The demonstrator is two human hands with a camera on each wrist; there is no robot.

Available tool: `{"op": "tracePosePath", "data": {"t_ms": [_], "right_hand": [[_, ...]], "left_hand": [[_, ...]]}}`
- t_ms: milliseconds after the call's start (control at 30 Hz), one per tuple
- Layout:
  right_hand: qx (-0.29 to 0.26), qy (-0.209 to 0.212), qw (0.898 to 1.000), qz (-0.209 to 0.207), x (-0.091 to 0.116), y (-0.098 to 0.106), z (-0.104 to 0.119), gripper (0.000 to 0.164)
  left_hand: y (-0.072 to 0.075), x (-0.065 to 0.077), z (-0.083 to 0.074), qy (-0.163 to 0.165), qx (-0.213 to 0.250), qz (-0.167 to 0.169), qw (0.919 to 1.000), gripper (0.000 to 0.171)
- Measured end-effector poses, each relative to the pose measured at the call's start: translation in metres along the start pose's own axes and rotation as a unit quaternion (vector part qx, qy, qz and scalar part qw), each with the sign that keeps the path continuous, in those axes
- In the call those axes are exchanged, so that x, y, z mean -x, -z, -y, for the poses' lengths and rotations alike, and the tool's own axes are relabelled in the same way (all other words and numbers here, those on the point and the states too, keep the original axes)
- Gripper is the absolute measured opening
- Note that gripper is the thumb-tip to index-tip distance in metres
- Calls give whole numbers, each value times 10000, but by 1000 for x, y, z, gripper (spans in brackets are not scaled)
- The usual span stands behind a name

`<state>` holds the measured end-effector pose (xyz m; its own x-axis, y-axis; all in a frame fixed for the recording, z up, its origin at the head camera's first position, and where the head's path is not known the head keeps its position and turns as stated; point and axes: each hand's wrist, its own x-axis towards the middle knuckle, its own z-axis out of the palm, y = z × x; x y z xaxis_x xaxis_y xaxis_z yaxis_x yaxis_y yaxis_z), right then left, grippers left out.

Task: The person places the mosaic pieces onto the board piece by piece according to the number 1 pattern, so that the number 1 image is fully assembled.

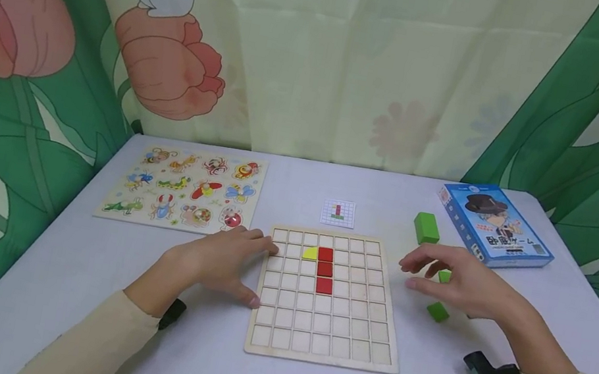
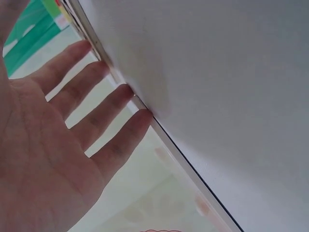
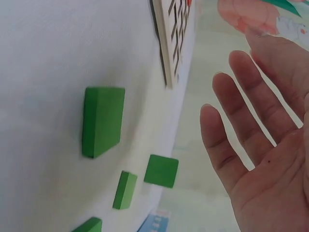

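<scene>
While the splayed left grip (image 1: pixel 220 259) touches the board (image 1: pixel 340 326), the right grip (image 1: pixel 466 282) — loose, empty — hovers near green blocks (image 1: pixel 426 228).

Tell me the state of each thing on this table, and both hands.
Grid board: flat, partly filled
Red pieces: set in grid board, one column
Yellow piece: set left of top red
Green blocks: loose, off the board
Card: flat, printed side up
Blue box: flat, looks closed
Insect board: flat, pictures up
Left hand: empty, at grid board's left edge
Right hand: empty, near green blocks
</scene>
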<state>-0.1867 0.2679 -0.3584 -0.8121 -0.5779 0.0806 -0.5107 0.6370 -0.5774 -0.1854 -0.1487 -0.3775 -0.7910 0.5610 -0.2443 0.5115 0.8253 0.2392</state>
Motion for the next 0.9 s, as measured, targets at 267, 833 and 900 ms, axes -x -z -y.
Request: {"op": "tracePosePath", "data": {"t_ms": [267,833,900], "right_hand": [[0,-272,9996,100,16,6,-10,26],[88,-586,9964,612,44,15,-31,35],[44,-717,9950,699,46,15,-32,36]], "left_hand": [[-1,-1,-1,2,7,23,10000,90],[2,1,-2,117,76,92,9999,92],[3,1,-2,143,106,137,9997,92]]}}
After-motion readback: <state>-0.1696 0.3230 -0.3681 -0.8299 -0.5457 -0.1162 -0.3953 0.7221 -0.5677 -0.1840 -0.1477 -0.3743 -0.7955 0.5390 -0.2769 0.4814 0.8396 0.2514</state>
